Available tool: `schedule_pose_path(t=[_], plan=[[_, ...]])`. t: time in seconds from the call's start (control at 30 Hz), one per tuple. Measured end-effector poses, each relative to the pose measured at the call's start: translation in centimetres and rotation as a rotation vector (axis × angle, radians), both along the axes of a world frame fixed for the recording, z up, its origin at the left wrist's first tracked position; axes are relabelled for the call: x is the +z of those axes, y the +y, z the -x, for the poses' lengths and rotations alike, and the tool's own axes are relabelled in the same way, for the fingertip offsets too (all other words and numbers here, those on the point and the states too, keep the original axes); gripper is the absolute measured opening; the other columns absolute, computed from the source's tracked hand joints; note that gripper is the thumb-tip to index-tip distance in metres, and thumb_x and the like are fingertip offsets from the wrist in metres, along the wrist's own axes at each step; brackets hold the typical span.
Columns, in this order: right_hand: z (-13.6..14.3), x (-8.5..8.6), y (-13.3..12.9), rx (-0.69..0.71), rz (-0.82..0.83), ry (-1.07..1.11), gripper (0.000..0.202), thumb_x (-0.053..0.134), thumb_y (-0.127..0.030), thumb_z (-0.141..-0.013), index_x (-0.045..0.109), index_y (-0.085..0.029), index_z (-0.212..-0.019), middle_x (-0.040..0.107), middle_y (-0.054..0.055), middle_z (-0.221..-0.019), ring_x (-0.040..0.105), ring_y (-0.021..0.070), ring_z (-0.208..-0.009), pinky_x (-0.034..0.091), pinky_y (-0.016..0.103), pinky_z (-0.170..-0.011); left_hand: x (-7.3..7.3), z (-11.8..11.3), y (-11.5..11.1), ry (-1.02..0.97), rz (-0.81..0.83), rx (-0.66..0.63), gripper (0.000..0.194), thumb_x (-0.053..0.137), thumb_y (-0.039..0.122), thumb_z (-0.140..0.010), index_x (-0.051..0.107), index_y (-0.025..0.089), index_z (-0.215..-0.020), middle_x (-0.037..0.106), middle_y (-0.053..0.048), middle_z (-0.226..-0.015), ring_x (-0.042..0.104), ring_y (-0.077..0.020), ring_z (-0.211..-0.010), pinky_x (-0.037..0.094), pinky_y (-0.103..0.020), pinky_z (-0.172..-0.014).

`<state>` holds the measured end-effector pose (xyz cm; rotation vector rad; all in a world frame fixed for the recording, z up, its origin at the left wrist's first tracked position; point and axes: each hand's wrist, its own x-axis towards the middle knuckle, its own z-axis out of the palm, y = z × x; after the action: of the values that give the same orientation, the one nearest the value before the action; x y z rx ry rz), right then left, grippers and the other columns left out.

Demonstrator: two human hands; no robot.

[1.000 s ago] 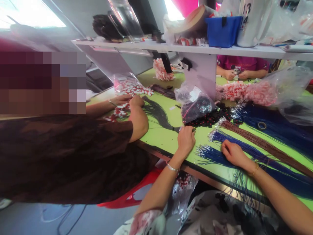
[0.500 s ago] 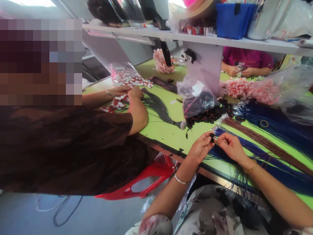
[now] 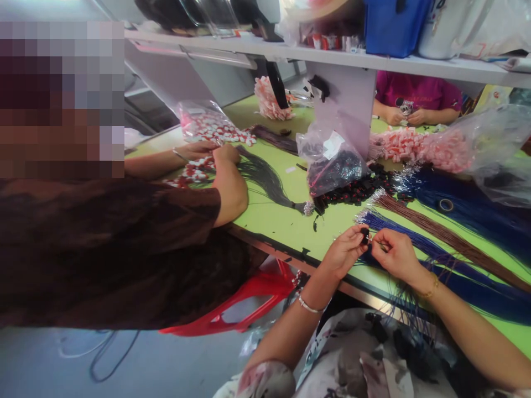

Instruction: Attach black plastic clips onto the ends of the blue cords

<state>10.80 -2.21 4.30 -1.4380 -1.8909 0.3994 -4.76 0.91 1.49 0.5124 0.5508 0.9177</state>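
Observation:
My left hand [image 3: 345, 250] pinches a small black connector housing [image 3: 365, 236] between thumb and fingers above the table's front edge. Close beside it, my right hand [image 3: 394, 254] is closed on a thin wire, its end at the housing; whether the tip is inside is too small to tell. Loose dark wires [image 3: 404, 301] hang below my right hand over the edge. Behind my hands lie a bundle of blue wires [image 3: 381, 222] with silvery terminals and a bundle of brown wires [image 3: 423, 218]. A heap of black housings [image 3: 346, 194] lies farther back.
A plastic bag [image 3: 332, 149] of black parts stands behind the heap. Pink-white connectors [image 3: 398, 145] and a dark blue wire bundle [image 3: 468, 196] lie at right. A co-worker's arm [image 3: 232, 188] works at left beside grey wires [image 3: 265, 177]. A shelf [image 3: 290, 50] spans above; a red stool [image 3: 249, 298] stands below.
The view has shifted slightly. My hands stay close together at the black housing, with the right hand a little farther from it. The co-worker's hands remain at the same spot.

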Motion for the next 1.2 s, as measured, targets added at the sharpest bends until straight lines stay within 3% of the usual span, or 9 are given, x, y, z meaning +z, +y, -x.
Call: schedule_pose_path(t=[0.2, 0.43, 0.77, 0.9, 0.97, 1.07, 1.2], plan=[[0.0, -0.1, 0.2, 0.081, -0.071, -0.073, 0.015, 0.049, -0.018, -0.078, 0.051, -0.018, -0.063, 0.047, -0.002, -0.055, 0.039, 0.0095, -0.051, 0.029, 0.023, -0.053, -0.6, -0.6, -0.4, 0.085, -0.013, 0.05, 0.032, 0.077, 0.02, -0.064, 0.064, 0.014, -0.092, 0.06, -0.001, -0.078, 0.054, -0.0072, -0.065, 0.043, -0.019, -0.062], [-0.3, -0.8, 0.6, 0.065, 0.122, 0.095, 0.015, 0.048, -0.023, -0.082, 0.053, -0.019, -0.069, 0.051, -0.002, -0.058, 0.043, 0.0101, -0.052, 0.033, 0.022, -0.052, -0.3, -1.5, -0.7, 0.13, 0.004, 0.178, 0.028, 0.078, 0.021, -0.061, 0.063, 0.014, -0.083, 0.06, 0.0, -0.076, 0.053, -0.0073, -0.064, 0.042, -0.02, -0.061], [0.1, -0.6, -0.3, 0.027, 0.158, -0.053, 0.017, 0.049, -0.021, -0.081, 0.049, -0.019, -0.064, 0.052, -0.001, -0.056, 0.042, 0.0102, -0.049, 0.027, 0.023, -0.051, -0.9, -2.0, -1.6, 0.272, -0.052, 0.22, 0.029, 0.077, 0.022, -0.06, 0.064, 0.014, -0.085, 0.062, -0.001, -0.073, 0.054, -0.0089, -0.064, 0.041, -0.02, -0.06], [-1.7, -0.2, 1.6, 0.134, 0.22, -0.042, 0.021, 0.044, -0.024, -0.087, 0.055, -0.018, -0.071, 0.057, -0.001, -0.063, 0.047, 0.0107, -0.056, 0.031, 0.022, -0.055, -0.6, -1.8, -1.0, 0.296, -0.054, 0.213, 0.028, 0.076, 0.02, -0.061, 0.065, 0.014, -0.086, 0.061, 0.0, -0.071, 0.052, -0.0078, -0.062, 0.041, -0.019, -0.059], [-3.2, -0.2, 3.3, 0.063, 0.201, -0.09, 0.02, 0.043, -0.025, -0.088, 0.058, -0.018, -0.076, 0.061, 0.001, -0.071, 0.051, 0.0122, -0.064, 0.033, 0.022, -0.059, -0.6, -1.6, -0.5, 0.276, -0.027, 0.221, 0.027, 0.076, 0.021, -0.061, 0.065, 0.014, -0.085, 0.059, 0.0, -0.07, 0.052, -0.0077, -0.062, 0.042, -0.019, -0.059], [-5.3, -0.9, 5.7, -0.121, 0.247, -0.338, 0.01, 0.054, -0.025, -0.081, 0.061, -0.018, -0.077, 0.064, 0.005, -0.08, 0.053, 0.0151, -0.069, 0.031, 0.024, -0.06, -0.7, -1.5, 0.0, 0.26, 0.004, 0.227, 0.028, 0.076, 0.021, -0.06, 0.064, 0.014, -0.085, 0.059, 0.0, -0.072, 0.054, -0.0084, -0.064, 0.044, -0.02, -0.06], [-6.3, -2.1, 6.8, -0.099, 0.364, -0.454, 0.014, 0.049, -0.02, -0.081, 0.06, -0.019, -0.074, 0.065, 0.004, -0.075, 0.053, 0.0148, -0.066, 0.029, 0.024, -0.058, -1.1, -1.4, 0.1, 0.256, 0.005, 0.206, 0.031, 0.077, 0.023, -0.06, 0.064, 0.014, -0.087, 0.06, -0.001, -0.074, 0.056, -0.0089, -0.066, 0.044, -0.02, -0.061]])
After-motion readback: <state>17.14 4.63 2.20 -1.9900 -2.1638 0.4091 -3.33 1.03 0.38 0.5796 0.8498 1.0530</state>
